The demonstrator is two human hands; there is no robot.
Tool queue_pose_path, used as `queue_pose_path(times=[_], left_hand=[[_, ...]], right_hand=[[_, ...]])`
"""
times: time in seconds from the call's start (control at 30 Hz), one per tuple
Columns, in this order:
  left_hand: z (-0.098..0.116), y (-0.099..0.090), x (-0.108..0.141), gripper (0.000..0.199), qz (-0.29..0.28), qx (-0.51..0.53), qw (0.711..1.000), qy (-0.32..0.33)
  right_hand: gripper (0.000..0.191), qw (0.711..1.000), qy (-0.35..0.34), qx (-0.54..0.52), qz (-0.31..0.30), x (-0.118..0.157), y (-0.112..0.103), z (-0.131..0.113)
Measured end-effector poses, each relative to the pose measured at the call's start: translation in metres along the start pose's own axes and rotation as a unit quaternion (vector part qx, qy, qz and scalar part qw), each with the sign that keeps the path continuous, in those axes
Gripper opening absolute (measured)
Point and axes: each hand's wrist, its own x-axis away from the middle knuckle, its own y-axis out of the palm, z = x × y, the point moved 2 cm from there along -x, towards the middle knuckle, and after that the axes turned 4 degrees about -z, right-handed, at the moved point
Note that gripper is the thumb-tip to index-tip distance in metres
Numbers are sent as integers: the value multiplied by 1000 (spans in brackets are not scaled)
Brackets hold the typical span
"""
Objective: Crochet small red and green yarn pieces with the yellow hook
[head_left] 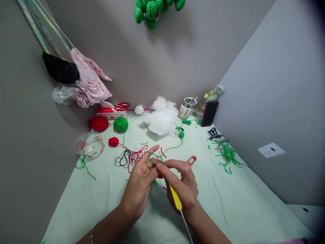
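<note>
Behind everything, wall [122, 61]: plain grey; meets a second wall at right. Green crochet pieces [151, 9] hang top centre, cut by the frame edge.
Table [228, 203]: pale green cloth, lightly creased, reaching back to the wall.
Left hand [138, 178]: above mid-table, index finger raised, green yarn [151, 162] looped over the fingers. Thumb presses in on the yarn; exact pinch point hidden.
Right hand [184, 184]: gripping the hook [175, 197], thumb and forefinger closed together right beside the left fingertips.
Pink bag [88, 78]: hanging at left, red-dotted; black pouch [60, 67] and clear bag [64, 95] beside it.
Stuffing [161, 118]: white, fluffy heap, back centre.
Box [111, 113]: red and white, back left.
Bowl [100, 150]: clear, left edge; green strands at its near side.
Bottle [201, 106]: back right corner. Phone [209, 114] stands tilted in front; contact unclear.
Green scraps [228, 152]: loose pile, right edge; black clippers [214, 133] just behind.
Cup [186, 111]: pens inside, left of the bottle.
Green ball [120, 125]: in front of the box.
Small red ball [113, 141]: nearer the hands, strand running into a red tangle [135, 156] beside black cord [123, 159].
Hook: yellow handle, thin metal shaft slanting down toward the viewer; working tip hidden among fingers.
Green yarn: thinnest item, strung between both hands.
</note>
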Motion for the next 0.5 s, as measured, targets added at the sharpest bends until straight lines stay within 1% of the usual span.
queue_pose_path(times=[0.03,0.07,0.13,0.2,0.27,0.3,0.33,0.37,0.4,0.43,0.47,0.5], left_hand=[[-1,0,0,73,-5,20,1000,-24],[-1,0,-1,68,-9,36,998,-47],[2,-2,-1,61,-14,54,995,-78],[6,-4,-1,57,-15,47,996,-74],[7,-6,0,55,-9,17,999,-39],[6,-6,0,57,-3,0,1000,-16],[5,-6,1,59,1,-12,1000,4],[3,-6,1,62,3,-17,1000,16],[1,-6,1,63,1,-13,1000,14],[-1,-6,1,63,-5,-1,1000,-1],[-2,-6,0,60,-13,14,1000,-25],[-2,-6,-1,56,-19,26,998,-49]], right_hand=[[37,1000,-6,0,2,1,-1,1],[37,1000,7,-21,7,0,-3,3],[32,992,69,-104,18,-4,-8,8],[27,969,136,-204,37,-9,-11,12],[27,946,178,-269,45,-11,-11,13],[27,945,181,-268,37,-11,-9,12],[26,955,168,-242,24,-10,-7,10],[25,970,144,-195,8,-8,-4,8],[26,984,108,-143,-1,-6,-3,5],[29,992,76,-104,-4,-4,-2,4],[31,994,63,-90,4,-3,-2,4],[30,991,75,-105,22,-3,-3,6]])
